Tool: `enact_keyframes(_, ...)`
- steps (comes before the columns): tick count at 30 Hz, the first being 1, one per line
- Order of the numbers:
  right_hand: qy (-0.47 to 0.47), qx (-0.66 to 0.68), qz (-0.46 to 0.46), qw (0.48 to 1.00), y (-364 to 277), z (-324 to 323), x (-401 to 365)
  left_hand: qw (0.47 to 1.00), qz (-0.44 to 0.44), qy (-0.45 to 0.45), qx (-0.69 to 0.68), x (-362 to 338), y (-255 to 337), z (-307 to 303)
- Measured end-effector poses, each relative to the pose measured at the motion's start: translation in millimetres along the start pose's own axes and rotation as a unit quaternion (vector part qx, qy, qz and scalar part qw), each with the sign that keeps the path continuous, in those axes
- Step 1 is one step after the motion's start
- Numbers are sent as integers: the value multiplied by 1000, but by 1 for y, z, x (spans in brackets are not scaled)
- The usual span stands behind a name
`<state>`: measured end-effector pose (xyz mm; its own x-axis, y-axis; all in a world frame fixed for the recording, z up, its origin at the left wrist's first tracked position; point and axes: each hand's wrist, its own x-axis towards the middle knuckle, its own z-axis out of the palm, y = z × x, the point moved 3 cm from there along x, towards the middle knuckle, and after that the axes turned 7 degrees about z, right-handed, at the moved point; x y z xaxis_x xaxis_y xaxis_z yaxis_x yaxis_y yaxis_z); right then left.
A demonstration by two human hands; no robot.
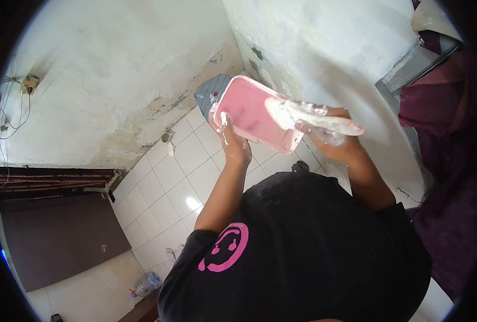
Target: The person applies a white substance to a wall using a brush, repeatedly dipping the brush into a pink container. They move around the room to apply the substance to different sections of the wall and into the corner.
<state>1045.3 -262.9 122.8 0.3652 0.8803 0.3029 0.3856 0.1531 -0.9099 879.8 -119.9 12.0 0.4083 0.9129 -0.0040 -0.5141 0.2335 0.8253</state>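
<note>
My left hand grips the near left edge of a pink plastic tub, its thumb over the rim. The tub is tilted so that its pink inside faces me, with white smears along the rim. My right hand is closed round the handle of a paintbrush thick with white paint. The bristle end lies over the tub's right side, and the handle points right. White paint coats the fingers of my right hand and spots my left thumb and wrist.
Behind the tub stands a grey slatted plastic piece. Peeling walls meet at a corner beyond it. A small cup-like thing sits on the tiled floor. Purple cloth hangs right; a plastic bottle lies lower left.
</note>
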Motion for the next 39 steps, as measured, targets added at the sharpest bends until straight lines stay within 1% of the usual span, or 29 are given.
enact_keyframes(1,2,0,2,1000,4,6,-3,1000,-2,-1,1,-1,-1,1)
enact_keyframes(3,-16,-77,-83,993,3,23,-8,999,36,-19,6,-5,0,2)
enact_keyframes(4,-26,-98,-81,992,5,33,-8,999,32,-20,8,-7,-2,0)
enact_keyframes(5,-23,-98,-79,992,3,40,-8,998,36,-24,40,-8,-5,-3)
enact_keyframes(6,-30,-120,-50,991,-2,48,-6,996,38,-28,71,-9,-3,-1)
enact_keyframes(7,-38,-143,-21,989,-5,53,-5,996,36,-30,70,-9,-1,2)
enact_keyframes(9,-50,-153,-18,987,7,57,-8,991,51,-12,125,-13,6,9)
enact_keyframes(10,-77,-190,-20,979,11,57,-10,991,51,-12,123,-15,4,8)
enact_keyframes(11,-103,-226,-23,968,14,57,-12,993,40,7,115,-17,1,3)
enact_keyframes(12,-103,-227,-24,968,16,55,-14,993,28,27,109,-17,0,0)
enact_keyframes(13,-145,-233,41,961,23,53,-20,993,29,28,108,-18,0,0)
enact_keyframes(14,-187,-237,104,948,30,51,-25,989,49,36,133,-19,2,0)
enact_keyframes(15,-189,-237,103,947,35,49,-27,984,69,45,157,-21,4,-1)
enact_keyframes(16,-84,-150,17,985,33,43,-28,984,71,49,156,-20,5,-2)
enact_keyframes(17,21,-58,-68,996,30,35,-30,974,108,28,195,-18,11,-3)
enact_keyframes(18,52,-33,-87,994,23,26,-29,962,144,8,234,-19,16,-2)
enact_keyframes(19,83,-8,-106,991,12,15,-26,962,145,17,233,-21,20,-1)
enact_keyframes(20,78,-36,-14,996,8,7,-27,960,152,17,237,-24,25,3)
enact_keyframes(21,72,-35,-15,997,1,6,-26,957,159,15,241,-25,30,8)
enact_keyframes(22,88,7,65,994,1,3,-25,957,183,29,224,-24,34,12)
enact_keyframes(23,106,50,147,982,3,2,-26,957,184,31,223,-24,35,11)
enact_keyframes(25,114,26,133,984,15,6,-31,950,198,-21,239,-22,36,12)
enact_keyframes(27,92,-13,109,990,19,12,-35,954,196,-22,227,-22,38,16)
enact_keyframes(29,91,-21,98,991,26,18,-36,957,192,-20,215,-24,39,19)
enact_keyframes(31,75,-63,75,992,34,19,-38,958,199,-18,206,-26,38,24)
enact_keyframes(35,51,-62,77,994,37,19,-33,955,206,-23,210,-29,37,24)
enact_keyframes(37,34,-79,82,993,33,16,-25,954,200,-50,218,-29,36,22)
enact_keyframes(39,34,-70,93,993,36,15,-18,959,199,-51,197,-28,34,22)
